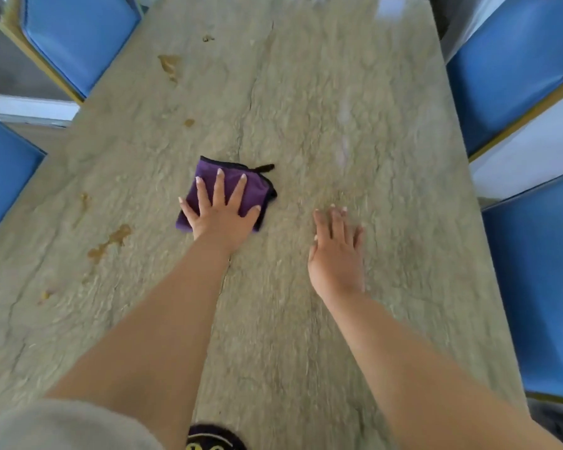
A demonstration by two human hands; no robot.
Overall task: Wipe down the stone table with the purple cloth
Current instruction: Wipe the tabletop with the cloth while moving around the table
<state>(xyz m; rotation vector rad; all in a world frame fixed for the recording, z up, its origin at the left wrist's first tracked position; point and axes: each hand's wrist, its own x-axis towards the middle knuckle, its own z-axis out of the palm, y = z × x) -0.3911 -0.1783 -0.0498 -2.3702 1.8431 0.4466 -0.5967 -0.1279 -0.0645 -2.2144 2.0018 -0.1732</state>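
**Wiping a stone counter: flat-hand pressure on a folded cloth**

The left hand (221, 216) lies palm-down on the folded purple cloth (205, 177), fingers (219, 186) spread apart and flat rather than clamped on the fabric. The cloth sits near the middle of the stone counter (355, 92), slightly left of centre, its black hanging loop pointing away to the right. The right hand (337, 254) rests or hovers open beside it, fingers loosely together; contact with the surface cannot be told.

Brown stains remain on the left half: a large far one (169, 66), a small spot (189, 122), a streak near the left edge (84, 203), and a smear (111, 240) close to the near-left side. The step is probably best done by keeping the whole palm on the cloth and sweeping leftward in overlapping passes, drawing residue inward, not over the rim.

Blue chairs (78, 37) stand close along both long edges, so strokes towards the rim should stop short of their seats. The counter is otherwise bare, giving free room for long strokes; the far stains call for a fuller reach.
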